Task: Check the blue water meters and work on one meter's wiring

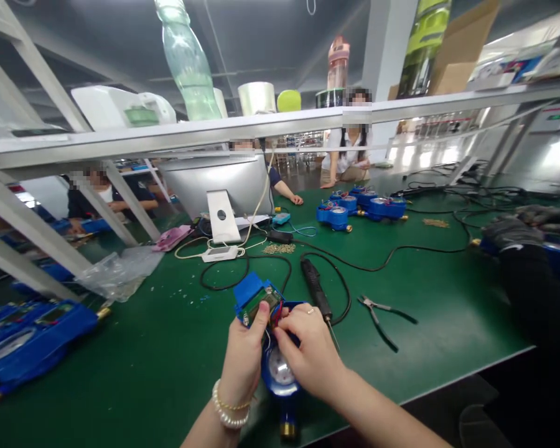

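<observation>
My left hand [247, 348] grips a small blue box with a green circuit board [261, 303], its thumb across the board and its blue lid raised. Fingers of my right hand [305, 342] are pinched at the thin red and white wires [277, 316] beside the board. Below both hands lies a blue meter [280, 373] with a round clear dial and a brass end toward me. A black electric screwdriver [316, 289] rests just beyond my right hand. Pliers with dark handles [380, 314] lie spread to the right.
Blue meters stand at the left [23, 342] and back right [364, 205]. Screws [279, 248], cables and a monitor [219, 186] are beyond my hands. A plastic bag [121, 274] lies left. Gloved hands [518, 230] work at right; a shelf [280, 127] crosses above the green table [168, 386].
</observation>
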Tool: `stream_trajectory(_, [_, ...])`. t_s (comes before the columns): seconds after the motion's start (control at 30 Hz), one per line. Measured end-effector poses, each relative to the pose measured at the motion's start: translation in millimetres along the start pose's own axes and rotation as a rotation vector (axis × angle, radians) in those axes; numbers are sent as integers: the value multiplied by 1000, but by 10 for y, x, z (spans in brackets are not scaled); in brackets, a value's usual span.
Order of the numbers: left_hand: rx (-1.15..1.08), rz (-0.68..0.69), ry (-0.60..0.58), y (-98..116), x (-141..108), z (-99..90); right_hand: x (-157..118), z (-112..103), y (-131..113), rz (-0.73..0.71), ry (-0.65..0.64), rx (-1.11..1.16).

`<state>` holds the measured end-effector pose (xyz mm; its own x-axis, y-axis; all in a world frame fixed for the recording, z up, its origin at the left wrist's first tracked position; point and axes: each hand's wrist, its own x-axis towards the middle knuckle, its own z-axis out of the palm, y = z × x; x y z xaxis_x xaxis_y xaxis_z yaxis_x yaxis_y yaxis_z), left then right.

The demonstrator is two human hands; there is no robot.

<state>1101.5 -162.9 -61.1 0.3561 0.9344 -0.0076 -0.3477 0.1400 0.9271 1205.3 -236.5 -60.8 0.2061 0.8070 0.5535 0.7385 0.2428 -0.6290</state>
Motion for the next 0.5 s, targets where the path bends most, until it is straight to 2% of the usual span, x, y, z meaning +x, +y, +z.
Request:
stream_trajectory(0.17, [-60, -53, 11, -42, 31, -34, 72, 109, 105, -38, 42, -92])
stream_trajectory(0.3, [40, -18, 27, -109, 83, -96, 23, 70, 201, -83, 66, -101])
stream_trajectory(0.37, [125, 38, 43, -136, 95, -105, -158, 24, 283, -112, 66, -115])
stream_trajectory(0.43, [190, 86, 49, -159, 89, -92, -464, -27, 380, -105, 58, -185])
stream_trajectory(0.5, [212, 111, 55, -184, 60, -61, -851, -73, 461, 178, 67, -312])
